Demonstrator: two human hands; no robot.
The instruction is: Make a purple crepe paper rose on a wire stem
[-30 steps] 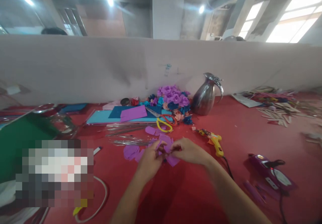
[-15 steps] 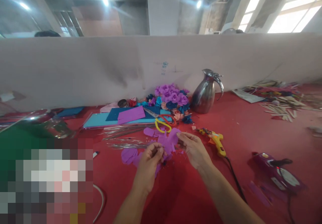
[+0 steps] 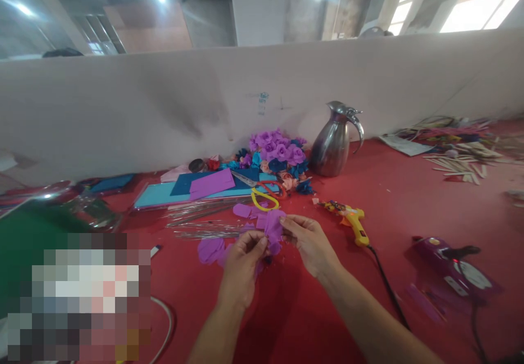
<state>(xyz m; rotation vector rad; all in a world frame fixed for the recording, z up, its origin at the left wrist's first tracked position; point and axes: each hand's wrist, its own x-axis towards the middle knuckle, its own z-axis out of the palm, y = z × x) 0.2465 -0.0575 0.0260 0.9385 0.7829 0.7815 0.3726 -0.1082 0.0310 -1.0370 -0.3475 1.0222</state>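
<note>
Between my two hands is a purple paper petal [image 3: 274, 226], raised over the red table. My left hand [image 3: 247, 257] pinches at its lower left side, thumb against fingers. The fingers of my right hand [image 3: 308, 242] close on its right edge. Cut purple paper pieces [image 3: 211, 250] lie to the left of my left hand, and more are partly hidden behind my fingers. Just beyond the hands rest scissors [image 3: 265, 200] with one yellow and one red handle loop. A bundle of thin wires [image 3: 204, 231] lies to the left.
A yellow glue gun [image 3: 352, 223] with a black cord lies to the right, near a purple power strip [image 3: 454, 266]. Behind are stacked paper sheets [image 3: 155, 195], paper flowers [image 3: 280, 151] and a metal jug [image 3: 333, 145]. Wooden sticks [image 3: 462, 165] lie far right.
My right hand has moved slightly left, closer to my left hand. The purple petal has shifted left with it and now sits between the fingertips. The view has tilted a little.
</note>
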